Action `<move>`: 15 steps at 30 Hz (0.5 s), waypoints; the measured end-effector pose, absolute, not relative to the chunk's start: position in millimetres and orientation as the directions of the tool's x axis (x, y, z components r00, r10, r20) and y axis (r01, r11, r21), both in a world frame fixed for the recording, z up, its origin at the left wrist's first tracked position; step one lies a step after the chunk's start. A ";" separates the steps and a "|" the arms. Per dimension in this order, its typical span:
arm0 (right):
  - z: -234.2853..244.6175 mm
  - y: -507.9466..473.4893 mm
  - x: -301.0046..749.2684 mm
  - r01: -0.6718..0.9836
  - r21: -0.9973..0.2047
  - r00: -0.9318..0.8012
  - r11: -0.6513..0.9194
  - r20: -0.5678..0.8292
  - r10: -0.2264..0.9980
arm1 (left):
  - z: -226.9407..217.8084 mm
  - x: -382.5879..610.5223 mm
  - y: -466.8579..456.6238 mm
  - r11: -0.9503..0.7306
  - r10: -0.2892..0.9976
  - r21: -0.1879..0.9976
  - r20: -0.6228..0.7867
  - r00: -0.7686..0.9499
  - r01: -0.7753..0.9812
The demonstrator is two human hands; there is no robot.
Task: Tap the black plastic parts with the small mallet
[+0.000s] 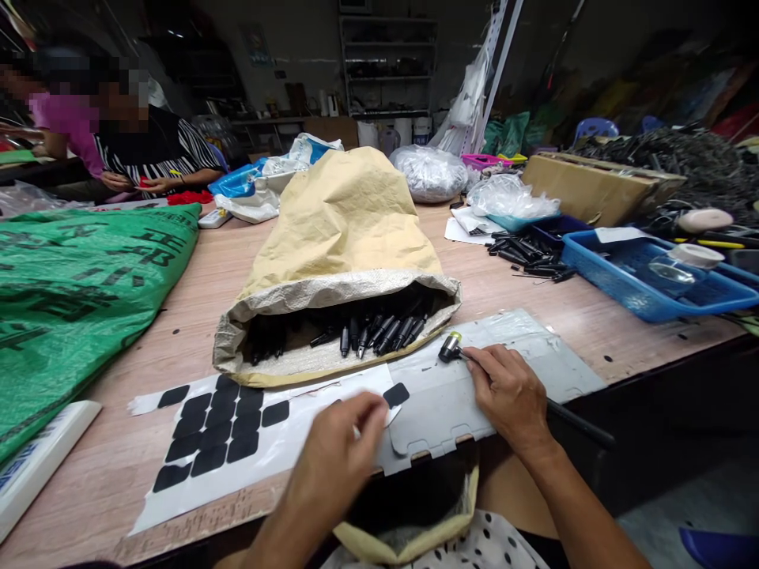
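Observation:
My left hand (pixel 341 450) rests on a white backing sheet (pixel 195 482) that carries several black rounded stickers (pixel 217 431). Its fingers are pinched together near a single black sticker (pixel 396 393) at the sheet's right end; whether they grip anything is unclear. My right hand (pixel 510 395) lies on a grey plastic sheet (pixel 534 356) and is closed around a thin black tool (pixel 578 425) whose silver and black head (pixel 449 348) points left. An open tan paper sack (pixel 341 229) lies just beyond, with several black handles (pixel 379 332) showing in its mouth.
A green woven bag (pixel 77 292) covers the table's left. A blue tray (pixel 646 273), loose black parts (pixel 527 253), a cardboard box (pixel 593 186) and plastic bags stand at the back right. Two seated people work at the far left. A sack (pixel 409 521) sits open on my lap.

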State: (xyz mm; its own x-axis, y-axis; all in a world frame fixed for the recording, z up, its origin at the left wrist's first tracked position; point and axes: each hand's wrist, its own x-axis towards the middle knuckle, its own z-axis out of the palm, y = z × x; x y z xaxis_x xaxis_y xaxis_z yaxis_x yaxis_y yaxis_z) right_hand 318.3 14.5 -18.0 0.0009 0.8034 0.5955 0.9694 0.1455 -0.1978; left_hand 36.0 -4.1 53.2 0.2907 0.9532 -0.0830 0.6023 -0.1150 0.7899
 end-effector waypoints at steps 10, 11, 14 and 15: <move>-19.2 14.3 318.9 0.973 -0.186 0.000 0.140 0.604 0.797 | 28.2 15.2 97.2 0.086 0.992 0.426 0.050 -0.118 0.901; -18.8 14.4 318.8 0.972 -0.188 0.002 0.139 0.601 0.799 | 29.2 14.2 94.6 0.089 0.992 0.434 0.045 -0.120 0.897; -18.0 14.6 318.7 0.969 -0.201 0.005 0.142 0.592 0.806 | 35.4 7.8 78.7 0.102 0.986 0.478 0.068 -0.153 0.873; -18.0 14.7 318.8 0.968 -0.206 0.005 0.144 0.589 0.808 | 37.0 5.5 71.5 0.099 0.983 0.500 0.086 -0.163 0.860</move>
